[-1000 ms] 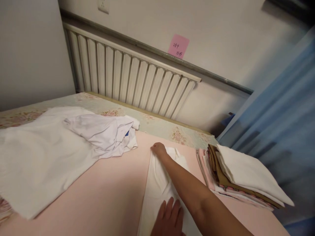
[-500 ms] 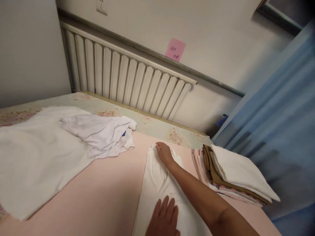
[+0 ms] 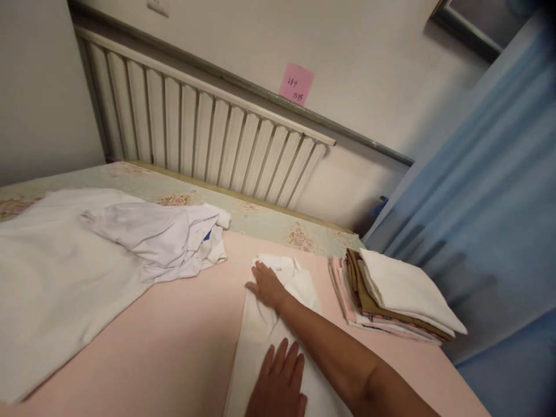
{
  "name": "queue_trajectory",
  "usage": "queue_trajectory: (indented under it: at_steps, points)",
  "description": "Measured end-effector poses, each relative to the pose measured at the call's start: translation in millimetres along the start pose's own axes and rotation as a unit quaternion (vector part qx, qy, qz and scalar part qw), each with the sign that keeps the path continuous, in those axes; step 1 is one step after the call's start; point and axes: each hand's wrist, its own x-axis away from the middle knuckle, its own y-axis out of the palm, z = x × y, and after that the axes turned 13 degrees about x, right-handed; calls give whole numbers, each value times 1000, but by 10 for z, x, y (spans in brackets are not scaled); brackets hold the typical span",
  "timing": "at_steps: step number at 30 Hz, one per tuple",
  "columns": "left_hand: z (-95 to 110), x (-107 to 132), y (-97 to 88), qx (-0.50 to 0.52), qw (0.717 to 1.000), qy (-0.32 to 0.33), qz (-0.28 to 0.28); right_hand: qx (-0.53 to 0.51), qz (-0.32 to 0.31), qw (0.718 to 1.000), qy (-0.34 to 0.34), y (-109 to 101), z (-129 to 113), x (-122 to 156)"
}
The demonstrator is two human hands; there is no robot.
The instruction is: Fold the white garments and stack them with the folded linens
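Observation:
A long white garment point(image 3: 299, 284), folded lengthwise, lies flat on the pink sheet point(image 3: 182, 324); I cannot tell whether it is a shirt or trousers. A small dark mark shows near its far end. My right hand point(image 3: 268, 285) rests palm down by the garment's far left edge, fingers stretched and thumb apart. Closer to me, my left hand point(image 3: 280, 379) lies flat on the cloth with its fingers spread slightly; the frame's lower edge cuts off its wrist. Neither hand grips anything. My right forearm covers part of the garment's right side.
On the left lies a crumpled white shirt point(image 3: 169, 234) over a large white cloth point(image 3: 56, 278). A stack of folded cloths point(image 3: 408, 289), white on top, stands on the right beside a blue curtain point(image 3: 469, 202). Behind the bed runs a white radiator point(image 3: 208, 121).
My right hand has slid left and nearer along the garment's far end, uncovering its top edge. My left hand stays flat on the cloth. The view has shifted slightly.

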Motion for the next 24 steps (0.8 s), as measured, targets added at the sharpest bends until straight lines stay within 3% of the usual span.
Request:
queue_trajectory:
  at_steps: [4,8,11,15,19,24]
  points:
    - [83,4,-111,19,1000,-18,-4,-48,26,998,9,-358,69,330]
    - [154,-10,-218,27,999,-41,-14,-49,106,991,-72,-565,122,1094]
    - [168,-9,-240,22,999,-36,-6,3,110,987,-114,-505,160,1734]
    - [127,22,-170,-17,999,-7,42,62,103,989,-81,-234,227,2344]
    - [38,53,-115,-58,994,7,92,102,111,987,-54,-42,256,2542]
    - [-105,35,-154,-76,992,4,105,116,133,983,-59,-36,246,2508]
